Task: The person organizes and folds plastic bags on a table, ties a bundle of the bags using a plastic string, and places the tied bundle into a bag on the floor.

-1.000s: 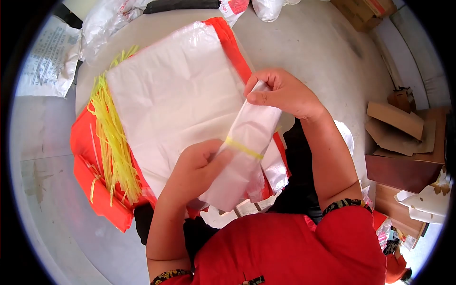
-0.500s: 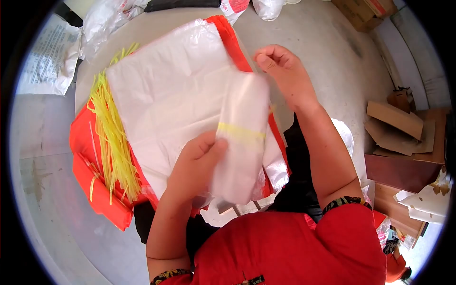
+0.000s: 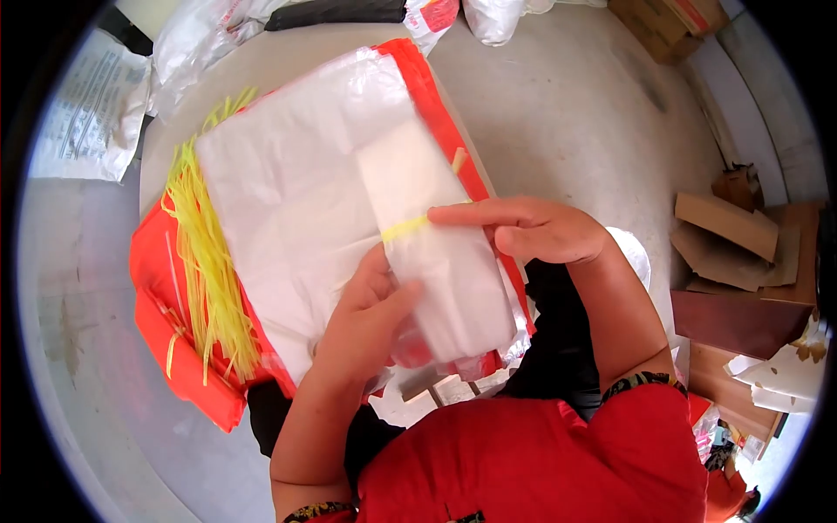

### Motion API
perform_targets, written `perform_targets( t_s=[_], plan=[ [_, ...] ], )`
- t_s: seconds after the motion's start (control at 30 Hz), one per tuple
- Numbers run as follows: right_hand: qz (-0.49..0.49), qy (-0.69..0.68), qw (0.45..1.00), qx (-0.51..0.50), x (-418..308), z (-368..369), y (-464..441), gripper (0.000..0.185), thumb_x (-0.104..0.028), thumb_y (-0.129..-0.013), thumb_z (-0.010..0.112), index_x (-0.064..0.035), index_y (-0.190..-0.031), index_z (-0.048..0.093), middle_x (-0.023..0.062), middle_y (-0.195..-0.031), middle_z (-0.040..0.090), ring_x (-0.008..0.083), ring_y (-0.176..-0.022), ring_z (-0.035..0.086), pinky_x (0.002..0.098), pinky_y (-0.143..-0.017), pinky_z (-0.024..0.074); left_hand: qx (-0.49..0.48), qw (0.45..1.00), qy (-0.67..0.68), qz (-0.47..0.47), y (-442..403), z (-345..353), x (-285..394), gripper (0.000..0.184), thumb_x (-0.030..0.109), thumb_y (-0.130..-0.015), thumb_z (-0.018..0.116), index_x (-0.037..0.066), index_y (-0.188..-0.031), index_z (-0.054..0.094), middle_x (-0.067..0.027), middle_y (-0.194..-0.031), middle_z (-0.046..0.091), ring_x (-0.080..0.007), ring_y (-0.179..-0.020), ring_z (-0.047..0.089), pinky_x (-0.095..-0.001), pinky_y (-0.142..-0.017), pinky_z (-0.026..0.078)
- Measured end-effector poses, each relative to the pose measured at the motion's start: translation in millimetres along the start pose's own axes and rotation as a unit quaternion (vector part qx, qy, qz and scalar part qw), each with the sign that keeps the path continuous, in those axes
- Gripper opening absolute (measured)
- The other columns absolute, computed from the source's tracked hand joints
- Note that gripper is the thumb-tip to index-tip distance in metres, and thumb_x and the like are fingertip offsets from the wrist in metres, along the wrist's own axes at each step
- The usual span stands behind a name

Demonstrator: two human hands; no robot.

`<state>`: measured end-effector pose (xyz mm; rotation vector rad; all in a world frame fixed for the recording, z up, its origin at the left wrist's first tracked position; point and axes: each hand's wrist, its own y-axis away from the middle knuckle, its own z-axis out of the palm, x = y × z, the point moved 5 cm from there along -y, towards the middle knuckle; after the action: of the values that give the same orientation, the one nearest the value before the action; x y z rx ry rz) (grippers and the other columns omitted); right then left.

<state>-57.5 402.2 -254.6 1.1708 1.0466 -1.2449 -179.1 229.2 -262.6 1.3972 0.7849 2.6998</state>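
Note:
My left hand (image 3: 368,309) grips a folded bundle of whitish plastic bags (image 3: 462,296) along its left side, the thumb on top. A yellow strip (image 3: 404,228) runs across the bundle's middle. My right hand (image 3: 549,231) reaches in from the right, its index finger stretched out and its tip on the yellow strip; the thumb sits apart below. Beneath the bundle lies a flat stack of whitish plastic sheets or bags (image 3: 279,174), over red material (image 3: 418,78) that shows along the edges. A bunch of loose yellow strips (image 3: 200,261) lies along the stack's left edge.
Folded red material (image 3: 187,357) hangs at the table's left. White plastic sacks (image 3: 205,44) and a black roll (image 3: 336,13) lie at the far edge. An open cardboard box (image 3: 728,235) stands to the right, and another carton (image 3: 667,26) is at the upper right.
My right hand has come down and left from beside the stack onto the yellow strip, its index finger now extended. The bundle in my left hand has tilted, its top end leaning left.

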Motion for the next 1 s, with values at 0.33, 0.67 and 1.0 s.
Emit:
perform_targets(
  t_s=[0.33, 0.67, 1.0],
  plan=[
    [0.112, 0.112, 0.975, 0.158, 14.3, -37.1, -5.3, 0.036, -0.028, -0.104, 0.062, -0.0026, -0.129, 0.070, 0.0039, -0.123, 0.071, 0.0118, -0.114, 0.061, 0.0299, -0.102, 0.0474, 0.138, 0.799, -0.518, 0.271, 13.3, -31.7, 46.7, 0.039, 0.008, -0.093, 0.069, 0.003, -0.131, 0.062, -0.0130, -0.126, 0.069, -0.0282, -0.118, 0.066, -0.0380, -0.099, 0.051],
    [0.098, 0.108, 0.973, 0.177, 2.8, -55.9, 3.8, 0.021, -0.006, -0.100, 0.064, -0.0014, -0.118, 0.073, 0.0009, -0.112, 0.072, 0.0069, -0.101, 0.064, 0.0251, -0.092, 0.0515, 0.220, 0.524, -0.774, 0.278, -11.3, -57.9, 44.7, 0.063, 0.040, -0.094, 0.066, 0.014, -0.150, 0.054, -0.0171, -0.162, 0.043, -0.0402, -0.152, 0.035, -0.0620, -0.119, 0.027],
    [-0.086, -0.035, 0.925, 0.368, -28.1, -90.8, 35.2, 0.020, -0.013, -0.098, 0.065, -0.0055, -0.114, 0.073, 0.0026, -0.099, 0.072, 0.0094, -0.085, 0.067, 0.0251, -0.076, 0.0550, 0.234, 0.490, -0.785, 0.297, -16.0, -59.0, 35.1, 0.062, 0.037, -0.094, 0.065, 0.014, -0.151, 0.054, -0.0174, -0.162, 0.043, -0.0413, -0.150, 0.038, -0.0629, -0.119, 0.029]
  ],
)
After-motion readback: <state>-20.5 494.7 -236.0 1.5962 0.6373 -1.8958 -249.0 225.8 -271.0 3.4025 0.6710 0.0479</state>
